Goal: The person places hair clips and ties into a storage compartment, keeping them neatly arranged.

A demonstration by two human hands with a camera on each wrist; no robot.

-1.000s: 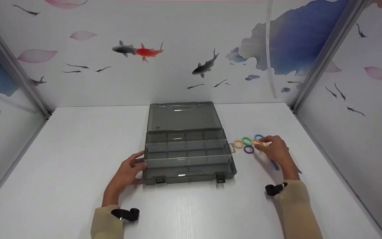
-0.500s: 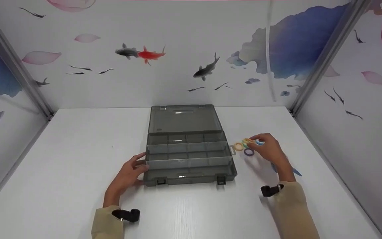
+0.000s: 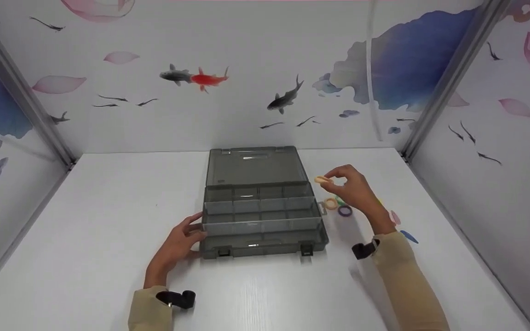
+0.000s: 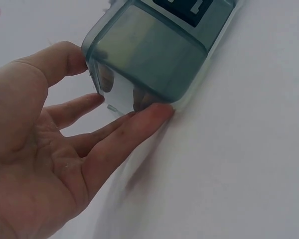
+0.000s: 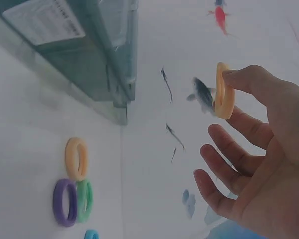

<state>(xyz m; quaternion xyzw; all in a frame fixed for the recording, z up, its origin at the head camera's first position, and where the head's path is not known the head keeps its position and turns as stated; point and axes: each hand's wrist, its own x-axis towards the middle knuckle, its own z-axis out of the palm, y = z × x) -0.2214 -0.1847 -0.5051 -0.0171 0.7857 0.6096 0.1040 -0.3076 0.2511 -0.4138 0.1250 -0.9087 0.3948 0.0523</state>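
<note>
My right hand (image 3: pixel 356 189) pinches a pale orange hair tie (image 3: pixel 322 179) between thumb and fingertips, raised off the table by the box's right side. In the right wrist view the hair tie (image 5: pixel 224 92) shows as an upright ring, with the other fingers loosely bent. My left hand (image 3: pixel 176 242) touches the left side of a smoky-grey compartment box (image 3: pixel 259 250). In the left wrist view its fairly straight fingers (image 4: pixel 134 132) rest on the box's corner (image 4: pixel 154 69). The lid (image 3: pixel 256 170) lies back, and no items show inside the compartments.
An orange hair tie (image 3: pixel 331 203), a purple hair tie (image 3: pixel 345 211) and a partly hidden green hair tie (image 5: pixel 84 199) lie right of the box. Blue (image 3: pixel 409 236) and pink (image 3: pixel 395 217) slim pieces lie near the right forearm. Printed walls enclose the white table (image 3: pixel 256 294).
My right hand has lifted the pale orange hair tie from the group and carried it left and back, toward the box. My left hand stays at the box's side.
</note>
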